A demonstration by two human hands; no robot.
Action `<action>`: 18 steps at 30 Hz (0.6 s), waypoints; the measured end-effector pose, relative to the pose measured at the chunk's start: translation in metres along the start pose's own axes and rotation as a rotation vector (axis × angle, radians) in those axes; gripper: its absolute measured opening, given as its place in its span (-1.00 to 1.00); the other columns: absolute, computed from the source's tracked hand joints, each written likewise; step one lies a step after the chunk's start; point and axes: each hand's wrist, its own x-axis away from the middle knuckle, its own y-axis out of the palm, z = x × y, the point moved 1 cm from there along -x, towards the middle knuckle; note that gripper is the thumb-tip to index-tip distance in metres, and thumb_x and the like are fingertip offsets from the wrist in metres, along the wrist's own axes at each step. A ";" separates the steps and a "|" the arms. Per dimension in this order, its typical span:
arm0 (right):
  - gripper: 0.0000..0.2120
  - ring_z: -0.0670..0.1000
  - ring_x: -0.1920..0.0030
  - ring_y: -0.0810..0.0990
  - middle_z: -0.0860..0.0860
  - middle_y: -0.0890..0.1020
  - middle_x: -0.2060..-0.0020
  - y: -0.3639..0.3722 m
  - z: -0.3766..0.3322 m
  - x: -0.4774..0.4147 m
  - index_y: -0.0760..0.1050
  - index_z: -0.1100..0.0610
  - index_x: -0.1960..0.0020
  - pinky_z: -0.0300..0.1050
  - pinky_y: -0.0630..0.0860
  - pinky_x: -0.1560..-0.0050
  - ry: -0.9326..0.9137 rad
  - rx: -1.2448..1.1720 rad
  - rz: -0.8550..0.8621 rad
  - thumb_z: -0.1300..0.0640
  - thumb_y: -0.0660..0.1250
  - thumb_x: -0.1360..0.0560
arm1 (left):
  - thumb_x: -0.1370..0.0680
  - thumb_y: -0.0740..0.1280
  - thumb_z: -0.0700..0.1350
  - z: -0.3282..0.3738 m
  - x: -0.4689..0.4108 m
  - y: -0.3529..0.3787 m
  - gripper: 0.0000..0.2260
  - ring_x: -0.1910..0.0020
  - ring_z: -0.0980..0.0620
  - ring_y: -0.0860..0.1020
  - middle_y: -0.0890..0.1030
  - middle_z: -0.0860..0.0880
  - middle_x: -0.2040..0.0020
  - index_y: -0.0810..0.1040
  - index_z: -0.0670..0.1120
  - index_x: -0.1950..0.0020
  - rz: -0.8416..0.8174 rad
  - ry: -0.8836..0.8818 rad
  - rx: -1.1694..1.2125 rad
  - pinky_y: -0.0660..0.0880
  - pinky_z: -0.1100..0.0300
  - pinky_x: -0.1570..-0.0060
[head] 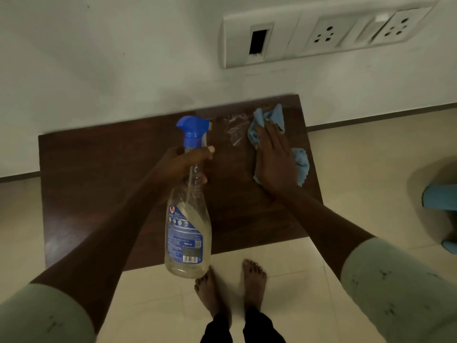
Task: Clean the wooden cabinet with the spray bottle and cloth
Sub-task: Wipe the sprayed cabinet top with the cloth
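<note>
The dark wooden cabinet top (103, 174) stands against the white wall. My left hand (184, 162) grips the neck of a clear spray bottle (189, 219) with a blue trigger head, held above the cabinet's middle, nozzle pointing right. My right hand (274, 159) lies flat on a light blue cloth (268, 120), pressing it onto the cabinet's right part. Wet spray streaks (235, 129) glisten on the wood just left of the cloth. Part of the cloth is hidden under my palm.
A white switch and socket panel (321, 33) is on the wall above the cabinet. Beige tiled floor (358, 149) surrounds it. My bare feet (230, 285) stand at the cabinet's front edge. A blue object (440, 196) sits at the right edge.
</note>
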 end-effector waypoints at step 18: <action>-0.32 0.18 -0.47 0.25 0.24 0.33 -0.43 0.068 -0.087 -0.053 0.27 0.27 -0.45 0.06 0.09 -0.52 0.012 0.017 0.030 0.15 0.40 -0.40 | -0.47 0.33 0.06 0.006 -0.024 -0.034 -0.75 0.46 0.10 0.56 0.58 -0.01 0.37 0.60 -0.11 0.09 -0.014 0.030 0.067 0.55 0.24 0.47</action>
